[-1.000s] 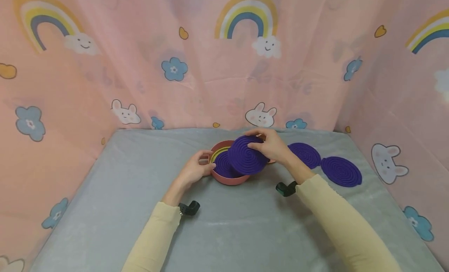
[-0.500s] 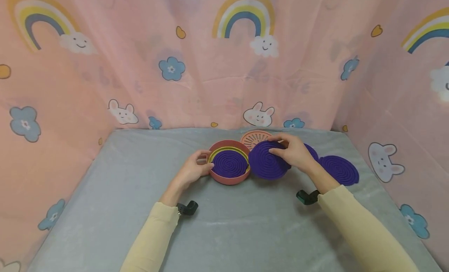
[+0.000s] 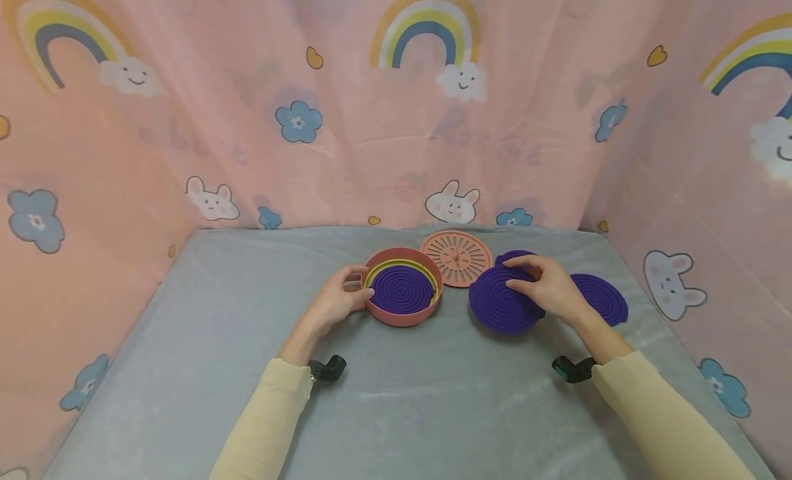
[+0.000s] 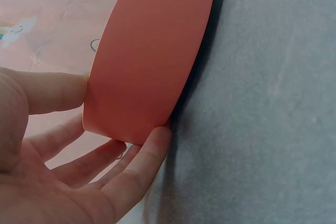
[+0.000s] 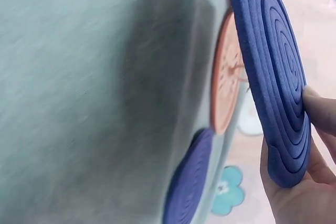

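Held disc: flat, round, deep purple coil disc (image 3: 502, 301), bluer in the right wrist view; one raised ridge winds in a spiral to the centre; matt surface; small rounded tab at the edge.
Disc position: raised off the tabletop (image 3: 396, 425) and tilted, shadow below it.
Right hand (image 3: 551, 287): pinching the held disc at its 2 o'clock edge, thumb on the spiral face.
Disc at 12 o'clock: second purple disc (image 3: 515, 256), partly hidden by the right hand and the held disc.
Disc at 3 o'clock: third purple disc (image 3: 603, 300), lying flat, same spiral, partly covered by the right hand.
Slotted disc: salmon-pink disc (image 3: 471, 258) at 10 o'clock from the held one; radial slots, small upright piece at the centre.
Container: round, salmon-red container (image 3: 405, 320) on the tabletop at 9 o'clock from the held disc; plain, smooth outer wall.
Contents: yellow ring (image 3: 399, 263), showing mainly from 9 through 12 to 3 o'clock, and a purple inner disc (image 3: 403, 291) with the same spiral.
Left hand (image 3: 337, 298): gripping the container wall at its 9 o'clock side between thumb and fingers.
Wrists: pale yellow sleeves (image 3: 266, 418), a black device (image 3: 331, 368) on each wrist.
Backdrop: pink curtain (image 3: 359, 170) printed with rainbows, smiling clouds, rabbits and blue flowers.
Markings: faint grey shapes on the curtain, too indistinct to read.
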### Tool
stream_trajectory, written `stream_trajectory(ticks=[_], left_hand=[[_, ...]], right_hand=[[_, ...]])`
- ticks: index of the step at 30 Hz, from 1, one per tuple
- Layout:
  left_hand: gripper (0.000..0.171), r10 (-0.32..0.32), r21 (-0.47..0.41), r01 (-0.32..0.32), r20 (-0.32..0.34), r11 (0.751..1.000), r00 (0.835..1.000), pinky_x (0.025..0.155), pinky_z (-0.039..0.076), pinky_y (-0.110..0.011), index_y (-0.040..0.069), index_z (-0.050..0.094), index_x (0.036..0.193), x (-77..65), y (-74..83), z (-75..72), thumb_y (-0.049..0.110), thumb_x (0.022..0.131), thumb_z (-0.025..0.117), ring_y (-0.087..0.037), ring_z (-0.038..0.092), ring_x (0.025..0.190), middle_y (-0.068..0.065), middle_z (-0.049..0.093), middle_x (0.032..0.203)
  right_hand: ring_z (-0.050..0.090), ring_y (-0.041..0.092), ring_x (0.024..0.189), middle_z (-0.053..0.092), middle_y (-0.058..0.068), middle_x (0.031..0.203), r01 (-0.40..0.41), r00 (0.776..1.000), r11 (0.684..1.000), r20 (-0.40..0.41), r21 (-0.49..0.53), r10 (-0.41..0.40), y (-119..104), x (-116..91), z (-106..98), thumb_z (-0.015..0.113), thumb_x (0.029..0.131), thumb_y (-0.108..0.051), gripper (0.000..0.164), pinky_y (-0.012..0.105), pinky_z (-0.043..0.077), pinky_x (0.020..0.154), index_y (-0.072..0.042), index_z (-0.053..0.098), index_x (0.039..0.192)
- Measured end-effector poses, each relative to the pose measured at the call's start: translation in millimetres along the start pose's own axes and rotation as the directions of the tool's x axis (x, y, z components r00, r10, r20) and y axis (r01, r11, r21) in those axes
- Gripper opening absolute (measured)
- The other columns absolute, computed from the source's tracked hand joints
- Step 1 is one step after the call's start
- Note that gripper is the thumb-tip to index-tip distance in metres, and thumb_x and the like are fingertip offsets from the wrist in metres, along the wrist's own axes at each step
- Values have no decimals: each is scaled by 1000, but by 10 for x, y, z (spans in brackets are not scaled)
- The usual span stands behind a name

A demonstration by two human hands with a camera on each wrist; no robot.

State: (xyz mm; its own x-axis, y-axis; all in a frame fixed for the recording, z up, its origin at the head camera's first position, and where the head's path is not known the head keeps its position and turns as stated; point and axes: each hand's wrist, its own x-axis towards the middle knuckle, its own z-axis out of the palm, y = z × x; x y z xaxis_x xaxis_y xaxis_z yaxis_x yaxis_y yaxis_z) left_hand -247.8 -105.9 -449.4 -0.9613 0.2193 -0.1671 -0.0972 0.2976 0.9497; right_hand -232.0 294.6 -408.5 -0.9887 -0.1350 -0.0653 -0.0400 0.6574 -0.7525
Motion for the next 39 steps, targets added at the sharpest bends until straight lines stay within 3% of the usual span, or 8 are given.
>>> stream_trajectory(ticks=[8,21,30,35,39], left_hand=[[53,6,19,-6,3,1000,1000,101,56,-43,12,51,144,-20,27,-23,16,95,69,-35,50,140,-16,44,154],[52,4,27,-4,0,1000,1000,101,56,-44,14,52,144,-21,1,-18,16,95,70,-35,50,139,-15,44,154],[52,4,43,-4,-11,999,1000,102,55,-45,15,53,143,-19,-7,-4,17,94,70,-34,52,138,-14,46,153],[52,3,38,-2,-11,999,1000,104,54,-47,14,53,143,-28,-1,-3,17,94,71,-34,51,139,-15,45,153],[52,3,33,-3,-12,999,1000,103,54,-46,14,53,143,-25,-2,-6,17,94,70,-34,51,139,-15,45,153]], right_hand=[[38,51,144,44,25,154,-31,999,999,-10,-25,31,261,-127,-61,65,100,-22,44,66,37,113,-7,56,140],[53,47,127,51,27,146,-69,997,989,-45,-127,64,571,-222,-102,69,97,-24,44,60,48,101,-5,61,136],[58,42,115,59,28,135,-53,999,977,-16,-207,51,659,-197,-120,71,94,-23,43,53,51,91,-3,64,131],[62,44,114,64,28,128,-15,1000,963,-17,-268,11,652,-188,-106,71,94,-20,39,59,52,94,0,65,127],[65,37,106,68,23,120,-3,999,957,-33,-291,-7,598,-197,-126,71,94,-19,36,52,55,88,0,66,125]])
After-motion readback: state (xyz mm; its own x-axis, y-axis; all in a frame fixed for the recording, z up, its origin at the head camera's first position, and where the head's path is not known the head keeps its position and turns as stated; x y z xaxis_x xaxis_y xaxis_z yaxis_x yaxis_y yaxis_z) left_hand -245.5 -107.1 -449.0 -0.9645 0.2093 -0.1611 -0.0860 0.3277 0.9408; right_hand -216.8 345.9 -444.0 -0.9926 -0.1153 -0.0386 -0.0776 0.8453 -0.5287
